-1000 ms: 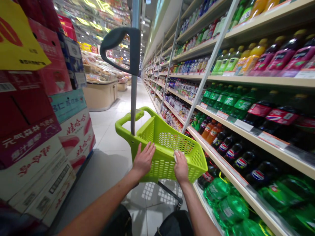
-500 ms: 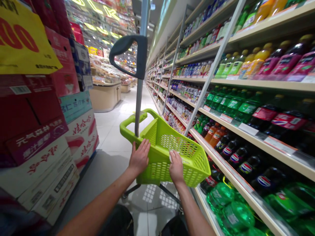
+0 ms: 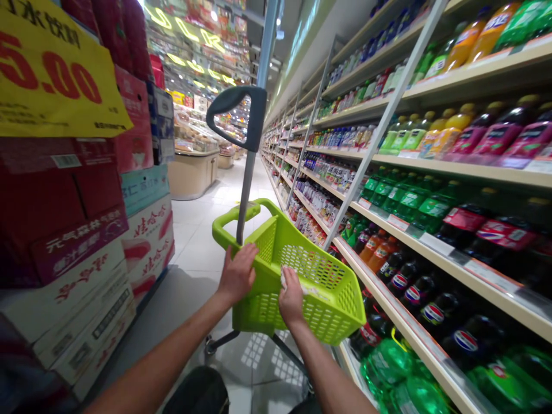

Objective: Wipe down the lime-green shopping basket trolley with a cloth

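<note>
A lime-green plastic shopping cart basket with perforated walls stands on a dark wheeled frame in front of me. My left hand lies on its near left panel, fingers laid over the surface and thumb apart, just below the metal pole. Over the near rim, my right hand is closed around a crumpled white tissue or cloth. Its fingertips reach just inside the basket and are partly hidden. A dark grey loop handle is fixed higher on the pole.
Shelves of drink bottles run along the right, close to the basket. Stacked drink cartons under a yellow price sign stand on the left. A tiled aisle leads ahead past a tan display counter.
My right hand has slid left along the basket's near rim with the white tissue or cloth. My left hand has shifted slightly left, its fingers more bent. The view has tilted slightly upward.
</note>
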The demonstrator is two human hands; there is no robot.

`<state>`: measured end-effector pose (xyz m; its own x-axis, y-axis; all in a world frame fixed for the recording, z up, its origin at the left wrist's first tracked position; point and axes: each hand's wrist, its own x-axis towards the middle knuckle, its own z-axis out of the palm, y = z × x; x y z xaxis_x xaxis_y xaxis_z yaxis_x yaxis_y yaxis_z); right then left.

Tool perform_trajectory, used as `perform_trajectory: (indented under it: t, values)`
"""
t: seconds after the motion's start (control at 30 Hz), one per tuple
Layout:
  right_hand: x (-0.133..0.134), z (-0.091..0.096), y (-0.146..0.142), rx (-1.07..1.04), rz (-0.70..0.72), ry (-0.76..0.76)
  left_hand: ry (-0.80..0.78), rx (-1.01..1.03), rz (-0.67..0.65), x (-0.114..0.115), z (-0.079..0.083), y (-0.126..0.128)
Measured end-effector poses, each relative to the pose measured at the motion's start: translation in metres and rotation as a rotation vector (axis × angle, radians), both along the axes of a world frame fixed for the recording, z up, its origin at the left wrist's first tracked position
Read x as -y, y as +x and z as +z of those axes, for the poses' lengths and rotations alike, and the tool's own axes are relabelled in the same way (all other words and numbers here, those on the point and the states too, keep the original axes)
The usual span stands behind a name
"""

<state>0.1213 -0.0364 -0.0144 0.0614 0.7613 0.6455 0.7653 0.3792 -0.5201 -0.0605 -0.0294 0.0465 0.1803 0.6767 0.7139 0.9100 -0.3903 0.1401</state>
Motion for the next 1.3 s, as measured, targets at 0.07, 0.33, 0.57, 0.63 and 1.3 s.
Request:
perform_trajectory:
  t: [0.07,0.33,0.57,0.63,1.3]
  values:
    - [-0.002,0.000,-0.018,-0.062,0.004,0.029,0.035,0.107,0.183,-0.008,0.009,-0.023]
    - [-0.038,0.055,-0.116,-0.027,0.185,-0.031,-0.118,-0.086,0.134,-0.012,0.015,-0.049]
    - [-0.032,0.039,-0.075,0.137,0.179,-0.053,-0.141,-0.055,0.147,-0.034,0.040,-0.057]
    - [-0.028,0.030,-0.054,0.119,0.137,-0.057,-0.159,-0.076,0.114,-0.039,0.039,-0.057]
    - [0.006,-0.001,0.016,0.185,-0.101,-0.070,-0.007,-0.132,0.026,0.001,0.006,0.000]
